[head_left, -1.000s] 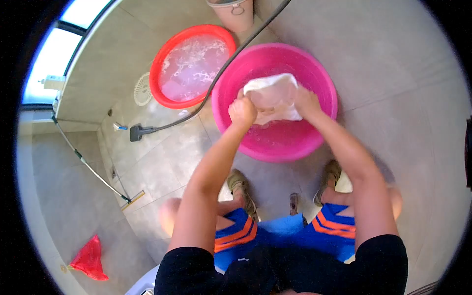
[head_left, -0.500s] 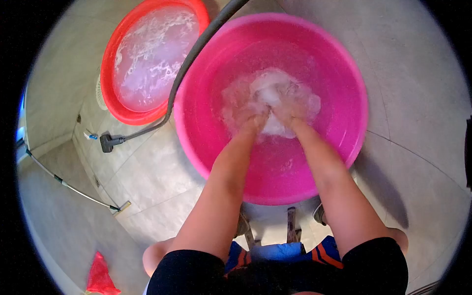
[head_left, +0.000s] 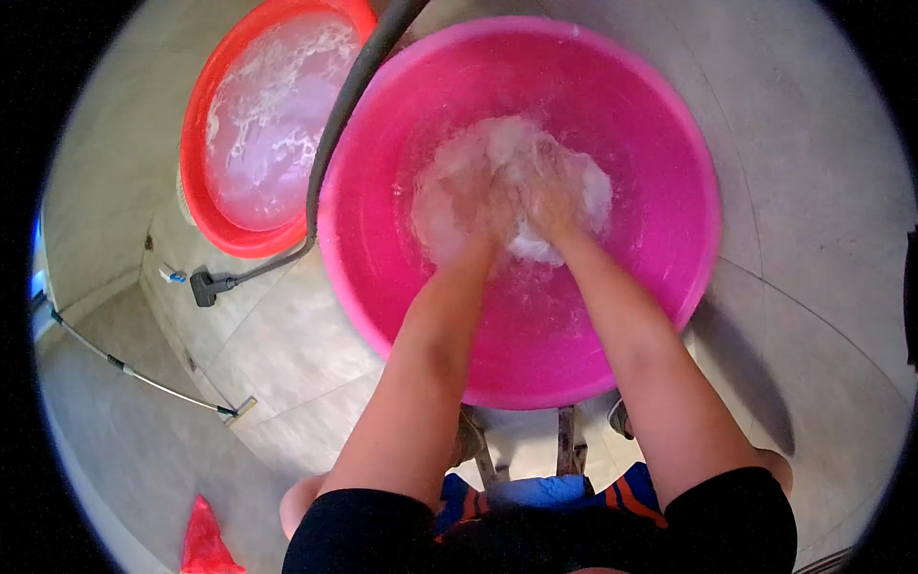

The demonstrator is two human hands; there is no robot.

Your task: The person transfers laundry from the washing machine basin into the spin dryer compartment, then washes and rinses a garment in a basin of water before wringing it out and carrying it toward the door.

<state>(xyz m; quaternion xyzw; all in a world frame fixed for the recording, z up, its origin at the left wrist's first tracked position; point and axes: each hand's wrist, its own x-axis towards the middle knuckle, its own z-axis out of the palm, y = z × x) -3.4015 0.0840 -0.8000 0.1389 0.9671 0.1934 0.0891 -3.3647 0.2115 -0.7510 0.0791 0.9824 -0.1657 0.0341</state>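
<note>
the white cloth point(head_left: 510, 143) lies bunched in water in the pink basin point(head_left: 660, 206), spread from nine to three o'clock around the fingers and past them toward twelve, its long axis unclear; the left hand point(head_left: 491, 207) and right hand point(head_left: 552, 205) rest in it side by side, neither plainly nearer, and i cannot tell whether the blurred fingers are splayed or gripping. at ten o'clock, beyond a dark hose point(head_left: 330, 143), sits a red basin point(head_left: 195, 143) of sudsy water; no brand or writing is legible.
</note>
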